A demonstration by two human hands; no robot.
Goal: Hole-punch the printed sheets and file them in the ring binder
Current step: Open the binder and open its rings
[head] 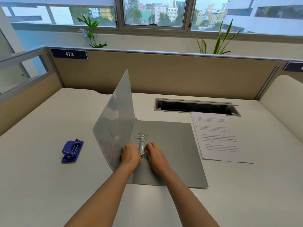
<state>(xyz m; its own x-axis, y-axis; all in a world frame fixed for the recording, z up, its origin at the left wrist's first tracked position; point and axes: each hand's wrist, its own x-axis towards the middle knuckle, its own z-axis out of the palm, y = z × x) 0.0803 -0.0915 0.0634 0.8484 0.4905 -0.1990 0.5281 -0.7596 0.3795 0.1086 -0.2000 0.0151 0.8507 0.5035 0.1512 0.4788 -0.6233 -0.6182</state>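
Note:
A grey ring binder (pixel 173 154) lies open at the middle of the desk, its front cover (pixel 116 122) standing nearly upright on the left. The metal ring mechanism (pixel 142 141) runs along the spine; its far ring shows closed. My left hand (pixel 130 154) and my right hand (pixel 154 153) both pinch the near ring from either side, hiding most of it. The printed sheets (pixel 219 138) lie in a stack to the right of the binder. A blue hole punch (pixel 72 151) rests on the desk to the left, apart from both hands.
The white desk (pixel 49 185) is fenced by beige partition panels (pixel 164 74) at the back and left. An open cable tray slot (pixel 195 107) sits behind the sheets. A rounded white divider (pixel 283 104) rises on the right. Plants stand behind the partition.

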